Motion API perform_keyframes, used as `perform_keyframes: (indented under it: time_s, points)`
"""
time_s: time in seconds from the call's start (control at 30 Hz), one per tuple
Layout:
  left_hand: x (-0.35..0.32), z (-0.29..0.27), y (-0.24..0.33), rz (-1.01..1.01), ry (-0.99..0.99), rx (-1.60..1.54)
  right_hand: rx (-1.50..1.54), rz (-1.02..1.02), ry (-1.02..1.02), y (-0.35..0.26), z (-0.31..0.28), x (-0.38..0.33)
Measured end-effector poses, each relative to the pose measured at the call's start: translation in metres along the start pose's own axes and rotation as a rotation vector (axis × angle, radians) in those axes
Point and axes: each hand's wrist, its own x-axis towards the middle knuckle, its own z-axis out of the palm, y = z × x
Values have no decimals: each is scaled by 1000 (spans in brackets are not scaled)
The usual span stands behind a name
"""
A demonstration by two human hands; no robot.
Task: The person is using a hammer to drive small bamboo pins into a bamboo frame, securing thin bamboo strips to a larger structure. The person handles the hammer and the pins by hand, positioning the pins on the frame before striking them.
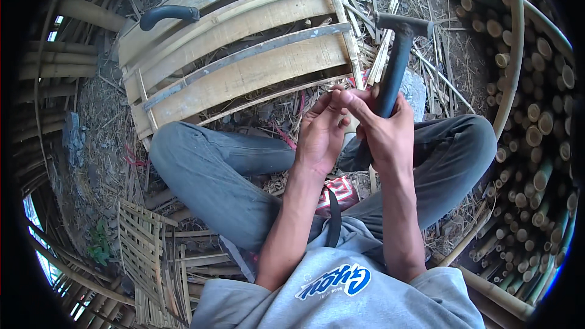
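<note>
- Above the folded legs in dark grey trousers (210, 152), I've got a dark metal hammer with a smooth tubular handle (397, 64).
- Long axis: up and slightly right on my feed; head end away from the body, butt toward the lap, head set crosswise.
- Right hand (389, 134): grasping the handle between thumb and fingers, thumb reaching left.
- Left hand (320, 137): fingers curled, tips at the right thumb; I can't tell whether something small is pinched.
- Beyond the knees: pale flat-slatted panel (256, 75), rough-edged; black curved tubular piece (170, 12) lying on it, far left.
- Far right: bent tan bamboo rail (517, 54), round cut bamboo poles (533, 137) stacked behind it, ends showing.
- Lower left: coarse woven split-bamboo panel (140, 243).
</note>
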Motion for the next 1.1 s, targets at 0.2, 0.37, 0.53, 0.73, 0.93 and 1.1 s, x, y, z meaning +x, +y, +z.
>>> perform_keyframes:
  time_s: [0.2, 0.37, 0.53, 0.73, 0.93, 1.1]
  points:
    - [-12, 16, 1, 71, -79, -58, -59, -93, 93, -3, -6, -9]
    - [-25, 30, -2, 55, -109, -6, -14, -71, 24, -2, -17, -15]
    - [-29, 6, 21, 341, -47, 860, -98, -118, 45, -15, -27, -19]
    - [-40, 29, 29, 695, -81, 1232, -64, -119, 2, -25, -30, -12]
    - [-18, 19, 38, 509, -281, 1447, -255, -23, -51, -17, -29, 8]
    - [-38, 16, 39, 528, -10, 2256, -338, -26, -117, -28, -41, 32]
